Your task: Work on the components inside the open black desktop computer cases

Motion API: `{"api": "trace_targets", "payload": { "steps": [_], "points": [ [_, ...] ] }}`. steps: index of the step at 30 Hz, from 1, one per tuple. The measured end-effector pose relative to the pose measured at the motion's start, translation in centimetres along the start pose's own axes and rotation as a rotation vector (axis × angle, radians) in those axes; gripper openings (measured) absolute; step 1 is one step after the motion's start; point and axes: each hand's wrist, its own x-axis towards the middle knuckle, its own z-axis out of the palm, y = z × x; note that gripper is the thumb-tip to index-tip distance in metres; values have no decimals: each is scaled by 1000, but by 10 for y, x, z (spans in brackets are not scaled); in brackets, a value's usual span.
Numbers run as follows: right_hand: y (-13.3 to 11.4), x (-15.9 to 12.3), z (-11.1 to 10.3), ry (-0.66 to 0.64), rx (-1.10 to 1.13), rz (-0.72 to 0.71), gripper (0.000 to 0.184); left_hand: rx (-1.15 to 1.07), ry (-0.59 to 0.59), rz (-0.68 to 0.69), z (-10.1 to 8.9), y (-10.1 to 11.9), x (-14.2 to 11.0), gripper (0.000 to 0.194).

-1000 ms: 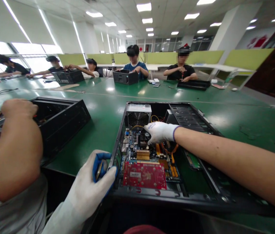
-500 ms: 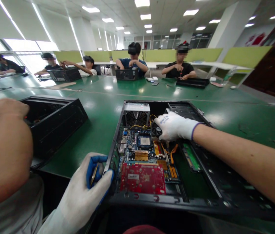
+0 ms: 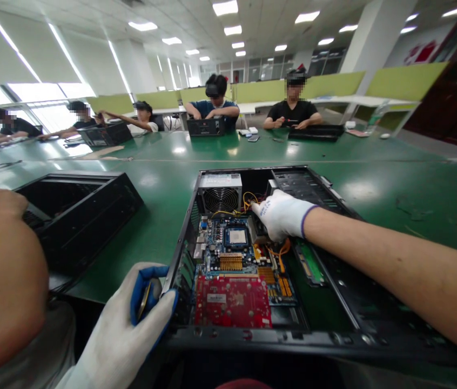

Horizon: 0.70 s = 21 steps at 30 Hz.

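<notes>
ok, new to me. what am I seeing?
No machine: a person's two gloved hands. Every picture comes from one camera worn on the head, looking forward and down. On the green table lies an open computer case with a circuit board, red card and power supply inside. The left hand grips the case's left edge; a small gold-coloured item at its palm is unclear. The right hand holds a grey part, mostly hidden by the glove. A second case and a co-worker's arm are at left.

Our left hand (image 3: 125,313): white glove (image 3: 109,329), blue inside fingers (image 3: 136,286). Our right hand (image 3: 279,216): white glove (image 3: 289,208), blue lettering (image 3: 266,207), purple-edged cuff (image 3: 306,217); right forearm (image 3: 374,251) bare.
</notes>
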Motion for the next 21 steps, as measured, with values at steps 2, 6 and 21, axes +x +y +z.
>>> {"api": "trace_targets", "payload": {
  "steps": [2, 6, 21],
  "points": [
    [-1, -2, -1, -19, 0, -8, 74, 64, 21, 26, -3, 1, 0, 49],
    [-3, -8, -7, -36, -13, -23, 57, 221, 160, 76, -14, 14, 4, 51],
    [4, -9, -5, 81, -17, -157, 62, 623, -361, 404, 56, 131, 122, 31]
  ]
}}
